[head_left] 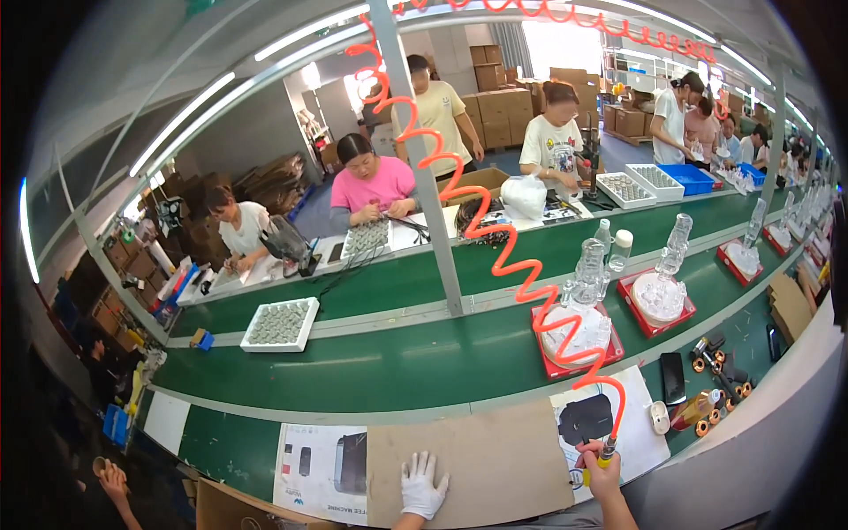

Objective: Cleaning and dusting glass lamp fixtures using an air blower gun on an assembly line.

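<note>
A yellow tool (606, 457) is held near the table's near edge, right of its middle, with a red coiled hose (622, 402) running into its upper end. The bare right hand (602, 479) grips it, fingers curled around the body. The tool's lower end is hard to make out behind the hand, so whether it touches anything I cannot tell.

Beneath is a white printed board (638, 424), showing a black shape. Left of that, a brown card sheet (481, 433) reaches the near edge of the table (231, 442). The left hand (424, 488), in a white glove, lies palm down on it, fingers spread, holding nothing. Left of the card is a printed carton panel (309, 468).

Toward the table's right end are a small white case (659, 417), a black phone (672, 378), an orange-yellow bottle (693, 411) and copper-coloured parts.

Beyond the table's far edge runs a green belt (397, 380). Red trays (552, 366) line its right part, each carrying a white round base and a clear wrapped piece. Toward its left end sits a white tray (274, 346) filled with grey parts.

Past the belt, a worker in pink (375, 181) bends over another batch of grey parts, with other people on either side.
</note>
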The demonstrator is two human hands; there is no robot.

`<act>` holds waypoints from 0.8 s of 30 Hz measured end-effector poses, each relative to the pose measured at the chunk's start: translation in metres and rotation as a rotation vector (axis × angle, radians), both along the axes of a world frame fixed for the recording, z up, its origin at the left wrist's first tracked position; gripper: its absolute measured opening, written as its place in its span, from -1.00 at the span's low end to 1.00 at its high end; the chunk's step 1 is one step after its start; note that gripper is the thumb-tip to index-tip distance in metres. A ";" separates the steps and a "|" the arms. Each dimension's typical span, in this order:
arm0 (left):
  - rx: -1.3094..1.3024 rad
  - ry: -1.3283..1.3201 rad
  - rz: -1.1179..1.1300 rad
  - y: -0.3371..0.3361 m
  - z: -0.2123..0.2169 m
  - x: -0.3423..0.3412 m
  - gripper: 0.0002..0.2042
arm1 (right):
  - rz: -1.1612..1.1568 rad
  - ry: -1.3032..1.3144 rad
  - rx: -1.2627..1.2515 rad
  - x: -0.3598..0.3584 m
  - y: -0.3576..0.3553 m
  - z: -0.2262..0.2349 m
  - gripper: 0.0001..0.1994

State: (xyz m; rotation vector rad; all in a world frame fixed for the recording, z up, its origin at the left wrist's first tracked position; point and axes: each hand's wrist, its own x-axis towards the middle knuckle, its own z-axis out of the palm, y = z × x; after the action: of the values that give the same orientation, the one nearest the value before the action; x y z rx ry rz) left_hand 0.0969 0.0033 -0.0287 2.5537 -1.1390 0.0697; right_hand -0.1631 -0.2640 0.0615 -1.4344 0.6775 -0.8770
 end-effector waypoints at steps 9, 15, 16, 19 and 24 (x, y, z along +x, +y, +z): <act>-0.010 -0.028 0.013 -0.006 0.035 0.000 -0.46 | -0.089 0.053 0.026 0.028 0.009 -0.003 -0.94; -0.030 0.082 0.030 0.000 0.035 0.000 -0.44 | -0.126 0.274 -0.109 0.034 0.019 0.000 -0.92; -0.030 0.069 0.033 0.001 0.034 0.002 -0.44 | -0.131 0.270 -0.107 0.038 0.021 0.006 -0.92; -0.014 0.046 0.024 0.001 0.034 0.001 -0.45 | -0.093 0.329 -0.205 0.044 0.030 0.023 -0.93; -0.024 0.029 0.016 -0.001 0.024 0.002 -0.44 | -0.004 0.400 -0.116 0.039 0.034 0.014 -0.75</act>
State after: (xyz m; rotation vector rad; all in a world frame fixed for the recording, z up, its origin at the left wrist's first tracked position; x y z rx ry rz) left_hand 0.0987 0.0021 -0.0052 2.5344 -1.1005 0.0492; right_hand -0.1237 -0.2305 0.0758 -1.7350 0.9394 -0.6436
